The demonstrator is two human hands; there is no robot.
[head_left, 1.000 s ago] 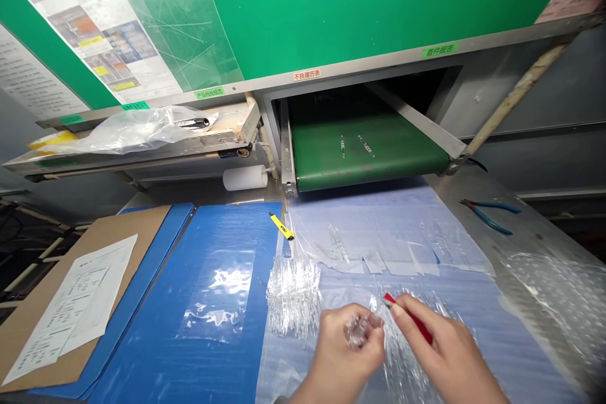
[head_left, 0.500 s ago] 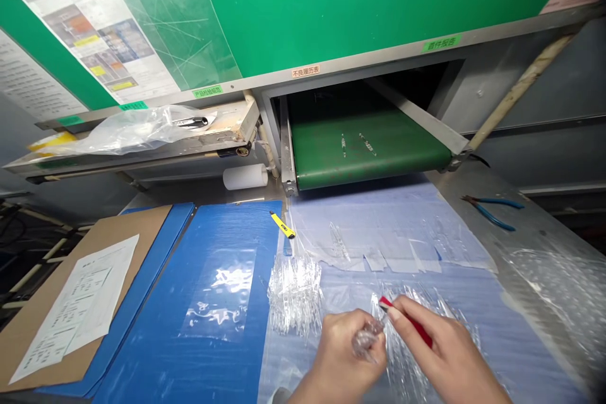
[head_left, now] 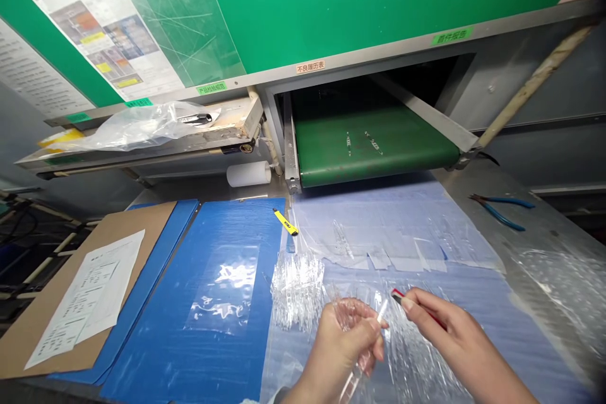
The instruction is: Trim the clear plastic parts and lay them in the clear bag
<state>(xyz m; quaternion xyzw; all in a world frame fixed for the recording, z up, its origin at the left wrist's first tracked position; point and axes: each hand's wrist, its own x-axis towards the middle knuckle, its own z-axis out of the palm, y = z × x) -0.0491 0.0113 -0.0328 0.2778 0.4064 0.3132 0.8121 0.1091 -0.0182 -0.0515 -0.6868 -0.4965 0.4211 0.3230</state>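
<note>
My left hand (head_left: 348, 334) is closed around a long clear plastic piece (head_left: 351, 385), whose lower end sticks out below the palm. More clear plastic shows over the fingers, but I cannot tell how many pieces are held. Just to the right, my right hand (head_left: 442, 319) grips a slim red tool (head_left: 398, 295) with a dark strip, which looks like a utility knife. Its tip points toward the left hand, with a small gap between them. Beneath the hands lies a loose heap of clear plastic pieces (head_left: 416, 353). A neater stack of similar pieces (head_left: 297, 290) sits to the left.
A green conveyor belt (head_left: 326, 161) carries two clear pieces. A yellow utility knife (head_left: 286, 222) lies by the blue board (head_left: 237, 214). Blue-handled pliers (head_left: 504, 211) and bubble wrap (head_left: 558, 284) are at right. Cardboard (head_left: 113, 218) bearing papers lies at left.
My left hand has turned, so the clear piece now points down below it. My right hand with the red tool has shifted slightly right and away from the left hand.
</note>
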